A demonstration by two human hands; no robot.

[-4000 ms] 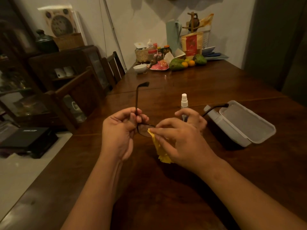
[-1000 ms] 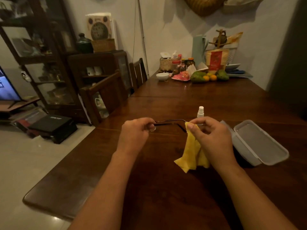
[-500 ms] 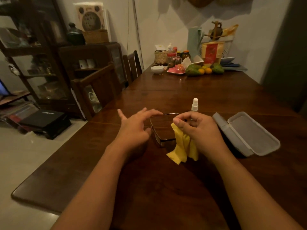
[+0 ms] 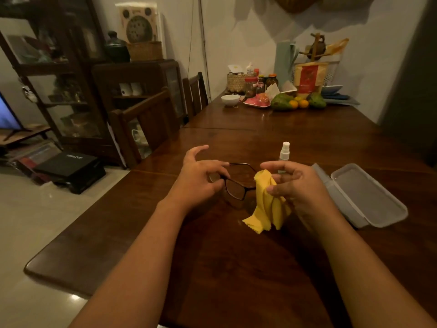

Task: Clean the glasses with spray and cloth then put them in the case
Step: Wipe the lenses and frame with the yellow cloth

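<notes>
Dim room, dark wooden table (image 4: pixel 236 268) under both forearms. Left hand (image 4: pixel 201 181) pinches the glasses (image 4: pixel 236 189) at one end of the frame; that lens is hidden behind the fingers, and the frame is hard to separate from the dark wood. Right hand (image 4: pixel 298 185) grips the yellow cloth (image 4: pixel 267 204), which hangs down to the tabletop. Spray bottle (image 4: pixel 284 151) stands upright behind the right hand, its base covered. Case (image 4: pixel 364 195) lies open to the right, interior indistinct

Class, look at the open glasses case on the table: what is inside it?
The open case shows only its bare pale interior; the glasses remain outside. Its lower half, beside the right hand, is seen edge-on, so its inside is hidden.
</notes>
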